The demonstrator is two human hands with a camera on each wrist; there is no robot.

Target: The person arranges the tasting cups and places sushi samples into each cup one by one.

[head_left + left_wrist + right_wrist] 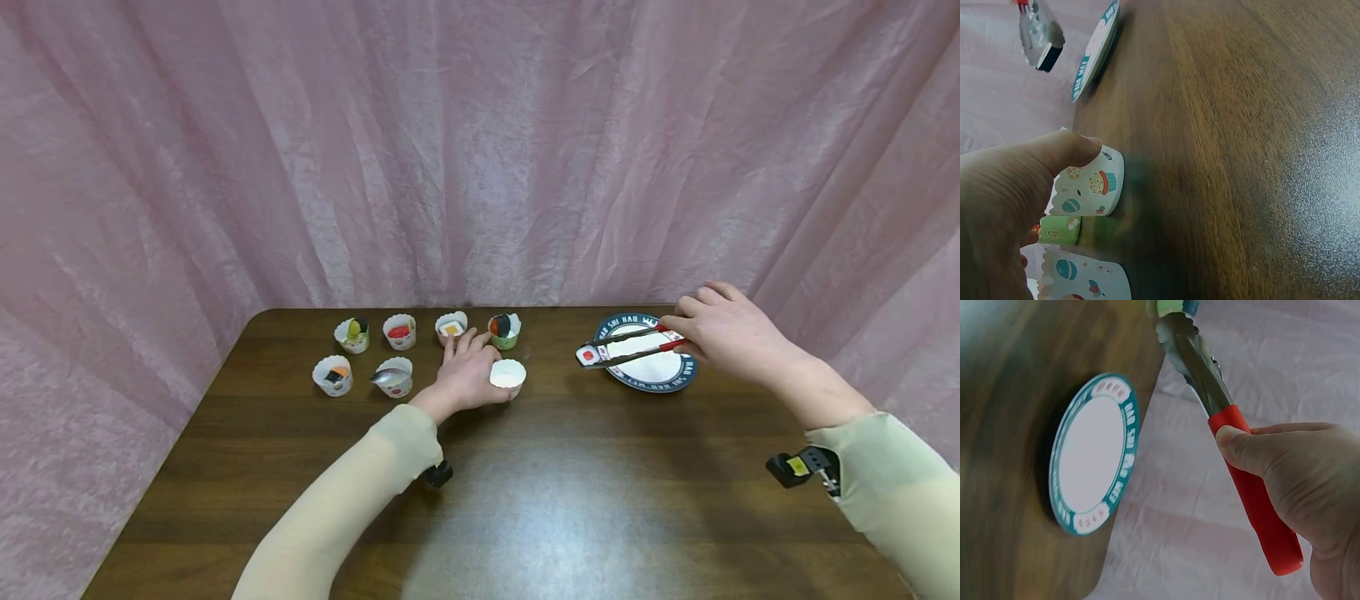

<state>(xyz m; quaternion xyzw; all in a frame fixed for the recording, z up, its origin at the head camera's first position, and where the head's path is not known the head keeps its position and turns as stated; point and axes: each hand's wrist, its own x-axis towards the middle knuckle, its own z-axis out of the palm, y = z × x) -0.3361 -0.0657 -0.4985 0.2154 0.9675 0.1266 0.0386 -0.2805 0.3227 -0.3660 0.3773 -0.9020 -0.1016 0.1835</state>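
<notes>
My left hand (468, 375) grips a white paper cup (507, 377) with a wavy rim, the thumb against its printed side. Only white shows inside this cup. My right hand (720, 333) holds tongs (1200, 369) by their red handles, above a round plate (648, 386) with a blue-green lettered rim. Between the tongs' tips sits a sushi roll piece (588, 356), white with a red centre; a dark band shows on it in the left wrist view. The plate's middle is plain white.
Close to my left hand is a green cup (506, 340) with a dark and red piece. Further left stand several paper cups holding sushi-like pieces: yellow (354, 330), red (400, 332), black and orange (336, 375), silvery (390, 377). A pink curtain (480, 150) hangs behind the wooden table (555, 500).
</notes>
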